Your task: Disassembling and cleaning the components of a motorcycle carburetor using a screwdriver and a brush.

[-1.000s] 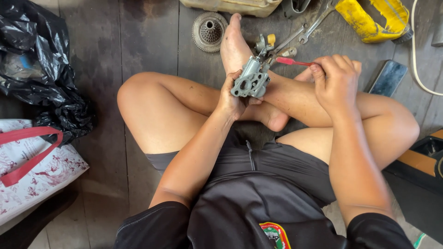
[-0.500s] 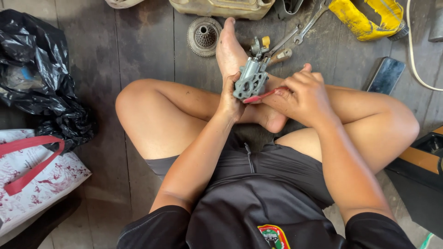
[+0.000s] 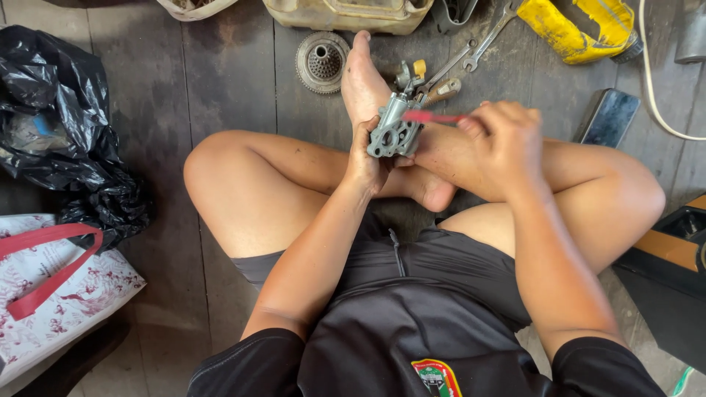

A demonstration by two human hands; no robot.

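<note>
Head view: L hand closed round grey metal part, held upright above crossed ankles, just beside the foot; R hand pinching red tool, tip touching part's upper side. Change vs 0.5 s ago: R hand has drawn back to the right, tool now lies level across the part; part unmoved; probing appears ongoing. Floor: gear, wrench, phone, black bag.

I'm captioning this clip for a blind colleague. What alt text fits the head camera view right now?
Seen from above, a person sitting cross-legged on a dark wooden floor holds a grey metal engine part in the left hand while the right hand points a thin red tool at it. Around them lie a round gear, a wrench, a black plastic bag and a phone.
</note>
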